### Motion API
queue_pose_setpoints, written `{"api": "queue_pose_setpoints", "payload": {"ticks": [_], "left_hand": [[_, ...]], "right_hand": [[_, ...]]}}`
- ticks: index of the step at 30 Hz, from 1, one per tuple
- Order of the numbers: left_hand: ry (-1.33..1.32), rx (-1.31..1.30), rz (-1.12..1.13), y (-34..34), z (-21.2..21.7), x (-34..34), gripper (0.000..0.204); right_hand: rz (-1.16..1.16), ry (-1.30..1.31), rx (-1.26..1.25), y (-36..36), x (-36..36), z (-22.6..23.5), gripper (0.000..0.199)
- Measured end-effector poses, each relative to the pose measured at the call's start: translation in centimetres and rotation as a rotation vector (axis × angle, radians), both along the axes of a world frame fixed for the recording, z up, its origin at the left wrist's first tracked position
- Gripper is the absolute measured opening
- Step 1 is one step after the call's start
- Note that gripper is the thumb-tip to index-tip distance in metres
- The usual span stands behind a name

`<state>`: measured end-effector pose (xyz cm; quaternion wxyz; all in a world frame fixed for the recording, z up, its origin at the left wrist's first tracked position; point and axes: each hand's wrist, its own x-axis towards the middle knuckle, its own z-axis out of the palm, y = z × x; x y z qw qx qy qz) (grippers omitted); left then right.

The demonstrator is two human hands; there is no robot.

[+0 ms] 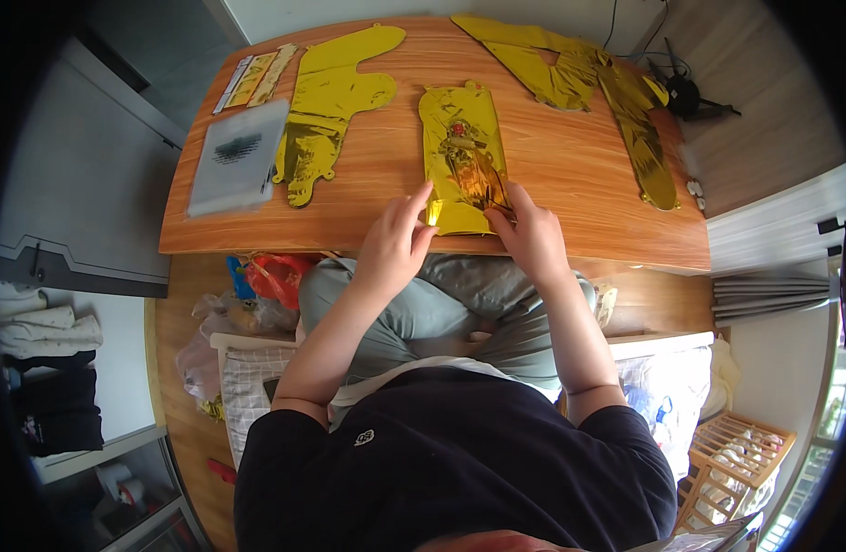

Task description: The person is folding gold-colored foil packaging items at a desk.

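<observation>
Middle foil piece [446, 156] flat on the table [386, 184], both hands at its near end

The table has an orange-brown wood-grain top. A gold right foil piece [544, 74] lies partly folded at the table's far right, and a gold left foil piece [336, 101] with rounded lobes lies on the table's left half. The middle foil piece runs lengthwise from the table's near edge toward its far side, its near end between the two hands and the rest reaching beyond them. At the table's near edge, the right hand [535, 241] grips the piece's right margin between thumb and fingers. The left hand [394, 241] sets its forefinger and thumb against the left margin; whether it pinches or only presses, I cannot tell.

Condition of the middle foil piece: narrow, oblong, glossy yellow-gold, creased. A smoother band crosses its near end. An orange-brown, wrinkled area shows along the right side. Farther up sits a dark mottled patch with a red spot, print or reflection undetermined. Small tabs project at the far end
</observation>
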<state>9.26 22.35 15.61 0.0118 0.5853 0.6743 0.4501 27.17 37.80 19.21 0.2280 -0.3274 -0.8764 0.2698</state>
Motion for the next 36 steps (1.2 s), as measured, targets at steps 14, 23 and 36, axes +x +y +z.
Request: {"api": "queue_pose_setpoints", "payload": {"ticks": [14,23,36], "left_hand": [[-0.103,0.069,0.025,-1.1,-0.3,-0.2,0.056],[0.209,-0.028,-0.159,-1.8,0.6,-1.5,0.031],[0.216,-0.006,-0.171,-2.2,0.6,-1.2,0.042]], "right_hand": [[0.043,0.143,-0.073,-0.9,2.5,-2.8,0.038],[0.396,0.302,0.047,-0.3,3.6,-3.3,0.068],[0.437,0.272,0.199,0.1,3.0,-2.2,0.025]]}}
